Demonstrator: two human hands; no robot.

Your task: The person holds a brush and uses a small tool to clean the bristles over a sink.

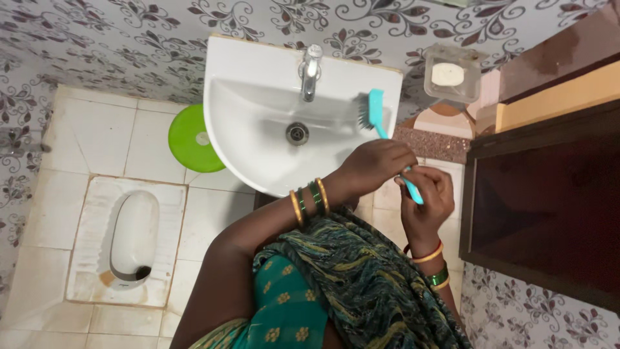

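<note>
right now i see both hands closed round the teal brush (387, 132): left hand (378, 165) mid-handle, right hand (426, 200) at its tail end, bristles over the white sink (245, 136) by the tap (310, 71). it looks light, stiff plastic, likely slippery when wet; mid-handle seems the best hold.

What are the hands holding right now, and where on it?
Both hands, left and right, grip a turquoise scrub brush by its handle; bristle head over the sink.
</note>
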